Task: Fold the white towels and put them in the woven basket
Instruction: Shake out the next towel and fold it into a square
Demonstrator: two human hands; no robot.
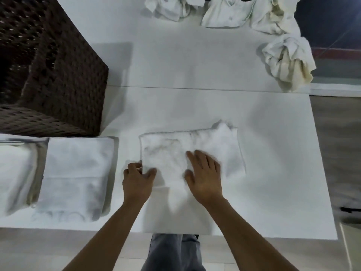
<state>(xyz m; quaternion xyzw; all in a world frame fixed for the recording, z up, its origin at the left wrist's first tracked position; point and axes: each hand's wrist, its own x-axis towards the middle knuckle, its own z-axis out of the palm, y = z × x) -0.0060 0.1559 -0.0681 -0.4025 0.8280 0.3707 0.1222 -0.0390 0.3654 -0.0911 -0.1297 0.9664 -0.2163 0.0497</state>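
Counter, white and flat, carries everything in view. Dark brown woven basket stands at the far left corner, its opening mostly out of frame; contents cannot be told. Two folded white towels lie side by side just in front of the basket: nearer one, outer one cut by the frame edge. Neither is in the basket yet. Four crumpled white towels wait at the far right: three along the back edge, one near the right edge.

Half-folded white towel lies at the near centre, far right corner rumpled, near end at the counter lip. Left hand: grip grasping the towel's left edge, thumb on top, fingers curled beside it. Right hand: released, flat, fingers spread, pressing the cloth.

Risks, judged:
- Rumpled corner gets folded in if not smoothed; result lopsided, bulky.
- Pulling the left edge with the right palm too light drags the whole towel and skews it.
- Near end at the lip could slip off.
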